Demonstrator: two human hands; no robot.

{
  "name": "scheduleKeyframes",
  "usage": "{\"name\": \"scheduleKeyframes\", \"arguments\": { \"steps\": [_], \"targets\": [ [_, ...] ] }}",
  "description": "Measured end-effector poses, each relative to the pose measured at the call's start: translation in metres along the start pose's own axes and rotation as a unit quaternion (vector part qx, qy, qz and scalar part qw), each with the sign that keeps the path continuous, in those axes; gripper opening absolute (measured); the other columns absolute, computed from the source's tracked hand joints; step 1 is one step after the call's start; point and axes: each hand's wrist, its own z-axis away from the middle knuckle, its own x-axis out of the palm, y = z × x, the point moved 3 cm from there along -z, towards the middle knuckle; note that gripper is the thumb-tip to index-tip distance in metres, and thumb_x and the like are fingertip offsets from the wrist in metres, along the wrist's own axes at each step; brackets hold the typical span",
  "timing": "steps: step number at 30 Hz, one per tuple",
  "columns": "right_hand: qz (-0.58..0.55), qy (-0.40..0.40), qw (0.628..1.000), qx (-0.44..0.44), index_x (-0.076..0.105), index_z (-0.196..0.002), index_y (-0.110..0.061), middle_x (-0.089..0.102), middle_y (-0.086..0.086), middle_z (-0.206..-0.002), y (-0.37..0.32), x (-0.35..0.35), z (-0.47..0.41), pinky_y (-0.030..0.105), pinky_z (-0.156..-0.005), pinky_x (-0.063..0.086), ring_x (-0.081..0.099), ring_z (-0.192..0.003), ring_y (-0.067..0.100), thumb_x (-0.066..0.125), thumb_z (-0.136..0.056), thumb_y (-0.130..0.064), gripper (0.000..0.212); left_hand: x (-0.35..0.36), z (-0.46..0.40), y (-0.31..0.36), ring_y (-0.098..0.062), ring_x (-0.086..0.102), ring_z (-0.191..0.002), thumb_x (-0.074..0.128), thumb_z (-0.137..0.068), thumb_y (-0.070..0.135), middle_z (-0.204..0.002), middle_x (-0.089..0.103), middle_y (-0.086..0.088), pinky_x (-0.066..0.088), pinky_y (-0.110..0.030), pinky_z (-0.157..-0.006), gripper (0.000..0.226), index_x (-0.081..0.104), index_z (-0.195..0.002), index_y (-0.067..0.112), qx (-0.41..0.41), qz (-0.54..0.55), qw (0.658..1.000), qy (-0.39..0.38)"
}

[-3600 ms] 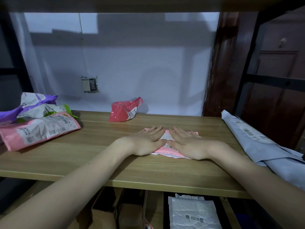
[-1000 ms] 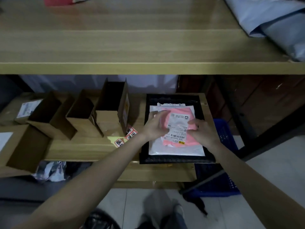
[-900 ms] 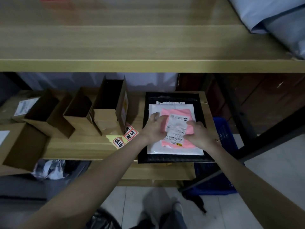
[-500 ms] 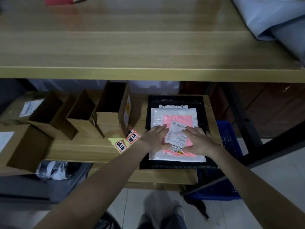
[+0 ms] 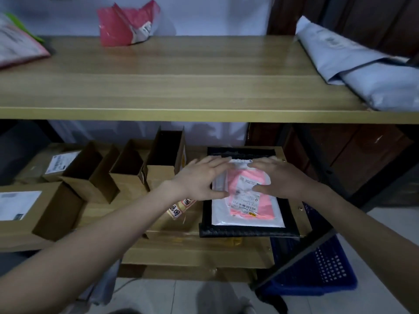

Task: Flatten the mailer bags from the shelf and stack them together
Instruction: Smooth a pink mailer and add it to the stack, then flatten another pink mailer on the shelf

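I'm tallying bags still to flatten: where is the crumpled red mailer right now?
The red mailer sits at the back of the upper shelf, left of centre against the wall, well apart from the grey bags at the right end.

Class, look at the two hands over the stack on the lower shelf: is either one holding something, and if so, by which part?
Neither grips anything: left hand and right hand lie spread on the pink mailer bag, near its far end.

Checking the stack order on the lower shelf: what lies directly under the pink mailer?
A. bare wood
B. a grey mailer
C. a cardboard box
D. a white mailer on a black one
D: the pink mailer lies on a white mailer, which rests on a black mailer.
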Motion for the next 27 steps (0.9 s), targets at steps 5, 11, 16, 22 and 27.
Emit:
{"name": "scheduleKeyframes", "arguments": {
  "steps": [5, 11, 16, 22, 27],
  "targets": [
    [-0.002, 0.040, 0.997, -0.061, 0.043, -0.137, -0.030, 0.046, -0.013, -0.138, -0.051, -0.064, 0.029, 0.031, -0.103, 0.038, 0.041, -0.126, 0.007, 0.060, -0.086, -0.042, 0.055, -0.062, 0.044, 0.011, -0.011, 0.031, -0.138, 0.058, -0.086, 0.051, -0.153, 0.030, 0.008, 0.029, -0.031, -0.112, 0.072, 0.029, -0.147, 0.027, 0.076, 0.035, 0.996, 0.035],
    [-0.064, -0.020, 0.990, -0.125, 0.044, -0.126, -0.046, 0.060, -0.022, -0.111, -0.109, -0.115, 0.057, 0.023, -0.081, 0.053, 0.062, -0.089, -0.005, 0.058, -0.085, -0.046, 0.043, -0.137, 0.108, 0.031, 0.011, 0.042, -0.124, 0.062, -0.086, 0.042, -0.139, 0.048, 0.018, 0.033, -0.011, -0.104, 0.063, 0.037, -0.143, 0.031, 0.120, 0.139, 0.980, 0.071],
    [-0.138, -0.020, 0.972, -0.189, 0.048, -0.117, -0.053, 0.065, -0.021, -0.102, -0.154, -0.143, 0.070, 0.022, -0.075, 0.054, 0.065, -0.083, 0.000, 0.058, -0.080, -0.048, 0.039, -0.186, 0.151, 0.029, -0.006, 0.062, -0.109, 0.065, -0.085, 0.029, -0.116, 0.067, 0.011, 0.046, -0.019, -0.095, 0.048, 0.052, -0.132, 0.023, 0.120, 0.259, 0.949, 0.137],
    [-0.167, 0.134, 0.947, -0.241, 0.062, -0.109, -0.038, 0.069, -0.015, -0.092, -0.182, -0.200, 0.056, 0.024, -0.068, 0.052, 0.066, -0.073, 0.011, 0.061, -0.081, -0.032, 0.029, -0.244, 0.167, -0.012, -0.005, 0.064, -0.104, 0.057, -0.084, 0.039, -0.111, 0.068, 0.013, 0.049, -0.022, -0.091, 0.039, 0.061, -0.119, 0.024, 0.073, 0.208, 0.924, 0.312],
    [-0.159, 0.234, 0.930, -0.235, 0.064, -0.106, -0.031, 0.068, -0.010, -0.088, -0.182, -0.228, 0.021, 0.024, -0.073, 0.051, 0.061, -0.077, 0.007, 0.060, -0.086, -0.022, 0.022, -0.273, 0.140, -0.073, 0.004, 0.060, -0.104, 0.063, -0.085, 0.041, -0.107, 0.068, 0.015, 0.050, -0.025, -0.091, 0.024, 0.065, -0.105, 0.028, -0.031, 0.225, 0.868, 0.441]
  ]
}}
